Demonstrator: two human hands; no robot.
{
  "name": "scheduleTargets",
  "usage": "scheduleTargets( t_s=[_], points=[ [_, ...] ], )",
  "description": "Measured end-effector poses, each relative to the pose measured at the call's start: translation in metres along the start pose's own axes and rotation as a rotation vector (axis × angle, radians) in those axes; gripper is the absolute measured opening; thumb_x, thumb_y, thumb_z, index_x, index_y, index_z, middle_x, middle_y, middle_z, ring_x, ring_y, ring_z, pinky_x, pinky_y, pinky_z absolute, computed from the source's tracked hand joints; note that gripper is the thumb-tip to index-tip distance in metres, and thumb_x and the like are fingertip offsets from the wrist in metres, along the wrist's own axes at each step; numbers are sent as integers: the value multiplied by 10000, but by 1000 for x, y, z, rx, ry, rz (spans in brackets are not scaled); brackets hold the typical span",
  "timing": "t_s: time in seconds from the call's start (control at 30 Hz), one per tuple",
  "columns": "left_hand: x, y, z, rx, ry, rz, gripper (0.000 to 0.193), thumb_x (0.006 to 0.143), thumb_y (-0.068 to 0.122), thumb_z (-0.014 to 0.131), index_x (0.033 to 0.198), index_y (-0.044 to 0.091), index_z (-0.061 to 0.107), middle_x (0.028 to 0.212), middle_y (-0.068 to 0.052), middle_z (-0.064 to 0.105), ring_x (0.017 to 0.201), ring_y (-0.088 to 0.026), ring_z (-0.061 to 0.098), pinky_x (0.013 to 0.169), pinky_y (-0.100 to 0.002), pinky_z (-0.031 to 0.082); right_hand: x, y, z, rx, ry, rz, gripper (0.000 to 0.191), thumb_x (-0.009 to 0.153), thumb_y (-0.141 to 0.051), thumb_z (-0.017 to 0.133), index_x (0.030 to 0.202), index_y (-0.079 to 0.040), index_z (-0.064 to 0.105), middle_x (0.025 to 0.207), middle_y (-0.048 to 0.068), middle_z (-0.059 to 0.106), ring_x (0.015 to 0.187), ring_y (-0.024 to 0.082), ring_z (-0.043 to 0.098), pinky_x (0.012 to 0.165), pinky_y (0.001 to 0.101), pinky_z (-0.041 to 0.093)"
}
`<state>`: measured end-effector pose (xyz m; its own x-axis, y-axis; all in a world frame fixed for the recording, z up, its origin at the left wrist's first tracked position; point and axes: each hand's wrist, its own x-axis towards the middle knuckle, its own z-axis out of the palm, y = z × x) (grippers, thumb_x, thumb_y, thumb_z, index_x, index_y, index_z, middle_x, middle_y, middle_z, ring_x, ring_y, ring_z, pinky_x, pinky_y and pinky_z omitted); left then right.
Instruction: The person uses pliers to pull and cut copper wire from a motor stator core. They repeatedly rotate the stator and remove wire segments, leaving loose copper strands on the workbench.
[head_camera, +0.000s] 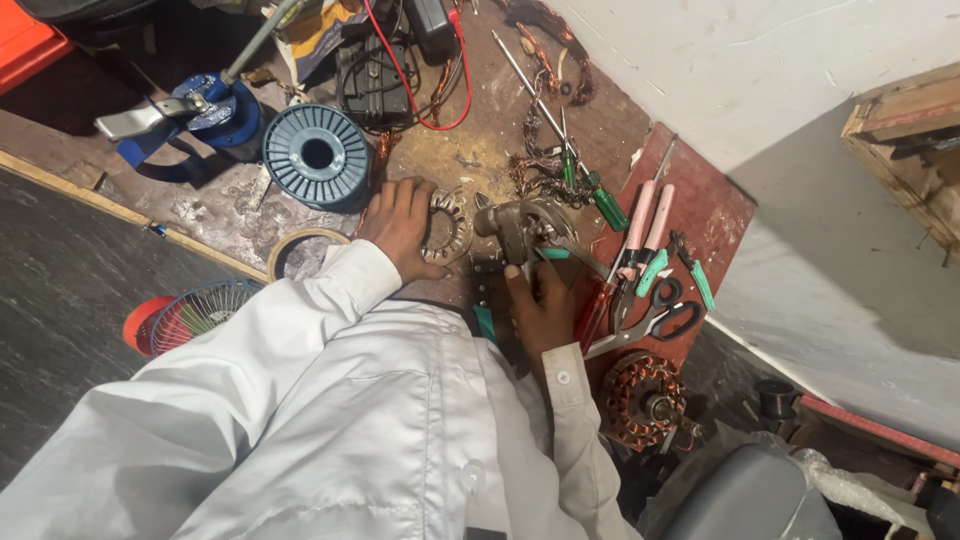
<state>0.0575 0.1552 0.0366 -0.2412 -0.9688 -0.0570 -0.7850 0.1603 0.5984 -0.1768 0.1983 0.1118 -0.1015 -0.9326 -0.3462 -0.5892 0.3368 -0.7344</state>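
Gripped in the right hand (545, 305) is a pair of pliers (515, 240), fingers wrapped around the teal handles; the metal head points away from the body and rests on the workbench (450, 150). Left hand (400, 225) lies flat, fingers spread, pressing on a toothed metal ring (448, 228) just beside the pliers head. Both sleeves are white. Beyond the left hand stands a blue wire spool (317, 155), with a roll of tape (300, 250) nearer the body. To the right, on a red board (715, 215), lie pink-handled tools (648, 225), green screwdrivers (600, 200) and black-handled scissors (660, 315). A copper-wound coil ring (640, 400) sits close to the right forearm. A red wire (430, 110) loops across the far bench
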Motion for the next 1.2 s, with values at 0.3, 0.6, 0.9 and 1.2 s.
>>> scheduleTargets(
  t_s=[0.3,0.6,0.9,1.2],
  points=[
    [-5,-2,-5,-31,154,136,1187,469,484,939,1426,6,425,1349,-218,467,1266,-412,429,1000,-513,357,4,1,8,297,-99,280,335,980,-364,635,828,-78,550,604,-3,508,427,97,461,375,282,348],
    [14,9,10,1,77,1,649,841,434,745,1303,31,531,1281,-186,505,1228,-386,459,993,-565,357,-13,35,21,314,-89,329,386,1005,-386,631,840,-48,548,625,27,543,453,98,485,399,280,371],
    [25,28,9,89,-33,2,517,826,349,728,1171,0,566,1210,-187,515,1169,-396,478,913,-620,392,-15,59,23,464,-22,404,353,993,-383,598,897,-43,584,628,20,507,415,110,435,372,281,302],
    [22,33,14,167,4,93,563,868,344,705,1261,-28,550,1238,-185,529,1169,-377,496,908,-582,422,-13,66,20,460,1,386,355,998,-377,622,892,-43,570,614,22,516,416,111,455,365,287,308]
  ],
)
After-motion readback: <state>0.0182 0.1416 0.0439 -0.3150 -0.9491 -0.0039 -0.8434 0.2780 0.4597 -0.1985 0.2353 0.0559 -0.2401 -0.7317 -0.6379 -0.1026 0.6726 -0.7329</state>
